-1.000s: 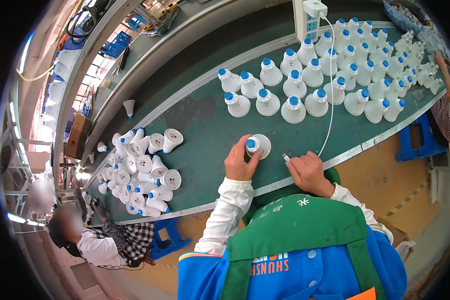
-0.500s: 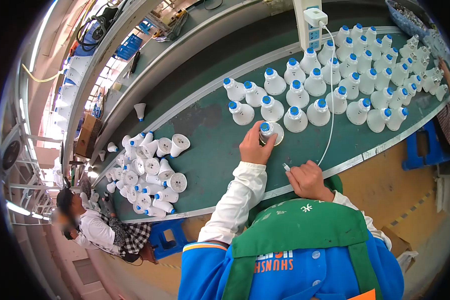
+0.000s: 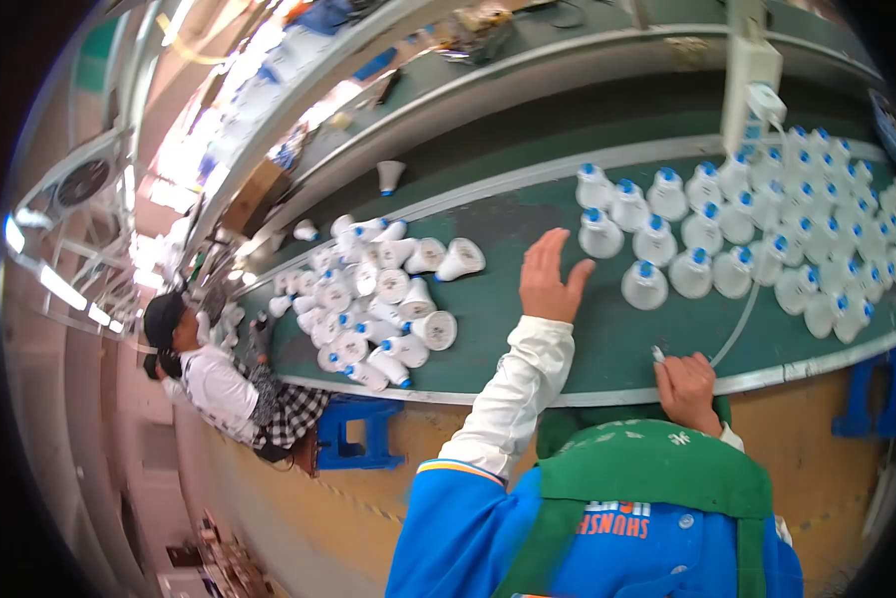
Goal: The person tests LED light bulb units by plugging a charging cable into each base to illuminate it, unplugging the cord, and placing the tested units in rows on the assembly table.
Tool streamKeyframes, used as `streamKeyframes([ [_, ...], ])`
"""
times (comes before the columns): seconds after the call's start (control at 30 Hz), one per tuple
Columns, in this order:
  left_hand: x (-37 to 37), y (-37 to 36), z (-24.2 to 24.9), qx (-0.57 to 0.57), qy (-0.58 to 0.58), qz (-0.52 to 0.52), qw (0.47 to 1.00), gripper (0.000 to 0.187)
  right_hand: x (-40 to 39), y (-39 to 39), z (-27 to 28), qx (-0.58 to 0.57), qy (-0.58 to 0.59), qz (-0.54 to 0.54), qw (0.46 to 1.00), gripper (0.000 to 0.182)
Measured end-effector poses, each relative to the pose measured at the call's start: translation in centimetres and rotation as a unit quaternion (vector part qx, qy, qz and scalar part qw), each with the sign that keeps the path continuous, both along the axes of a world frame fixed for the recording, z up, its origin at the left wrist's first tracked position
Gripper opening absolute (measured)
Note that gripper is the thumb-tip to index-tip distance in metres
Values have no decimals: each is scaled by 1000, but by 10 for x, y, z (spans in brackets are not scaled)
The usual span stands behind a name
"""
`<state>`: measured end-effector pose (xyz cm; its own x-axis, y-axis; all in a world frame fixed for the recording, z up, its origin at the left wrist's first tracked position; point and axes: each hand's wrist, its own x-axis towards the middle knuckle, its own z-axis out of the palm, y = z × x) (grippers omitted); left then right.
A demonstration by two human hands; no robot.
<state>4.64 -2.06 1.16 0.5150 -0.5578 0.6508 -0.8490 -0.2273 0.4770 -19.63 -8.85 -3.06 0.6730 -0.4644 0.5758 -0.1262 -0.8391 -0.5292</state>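
My left hand is held over the green work surface, fingers stretched and thumb apart, with nothing in it. To its right stands a white bulb-shaped housing with a blue tip, at the near left of a large upright group of similar bulbs. Near the front edge, my right hand is closed around the end of a white cable; its small pale tip sticks out past the fingers.
A pile of bulbs lies on their sides at the left of the green table. A socket strip hangs on a post at the back. Another person sits at the far left, near a blue stool.
My left hand has let go of a bulb, which now stands with the others, and has opened away to its left. My view has swung left. The right hand still holds the cable end.
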Motion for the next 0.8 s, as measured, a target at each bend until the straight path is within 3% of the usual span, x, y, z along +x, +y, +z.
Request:
streamKeyframes([
  [0.07, 49, 28, 8, 21, -55, 113, 992, 46, 3, 1, 0, 1, 0, 5, 1000, 18],
  [0.17, 127, 75, -7, 129, -89, 216, 964, 54, 5, 3, -6, -24, 16, -2, 1000, 18],
  [0.23, 147, 92, -11, 324, 133, 186, 918, 67, 6, 4, -6, -37, 20, -5, 999, 18],
  [0.27, 156, 101, -47, 256, 19, 179, 950, 73, 6, 5, -7, -38, 21, -4, 999, 18],
  [0.3, 147, 98, -42, 242, -21, 195, 950, 76, 5, 5, -8, -40, 22, -7, 999, 18],
  [0.37, 126, 91, -19, 310, 29, 224, 923, 82, 8, 5, -8, -39, 23, -13, 999, 17],
  [0.47, 107, 88, -30, 214, 37, 116, 969, 86, 6, 5, -9, -32, 26, -9, 999, 16],
  [0.57, 89, 82, -34, 200, 0, 68, 977, 82, 5, 4, -5, 2, 36, 2, 999, 15],
  [0.63, 73, 82, -15, 260, 45, 47, 963, 75, 6, 3, 0, 44, 36, 3, 998, 15],
  [0.8, 21, 73, 28, 220, 53, -68, 972, 57, 18, 13, 45, 246, 33, 27, 968, 19],
])
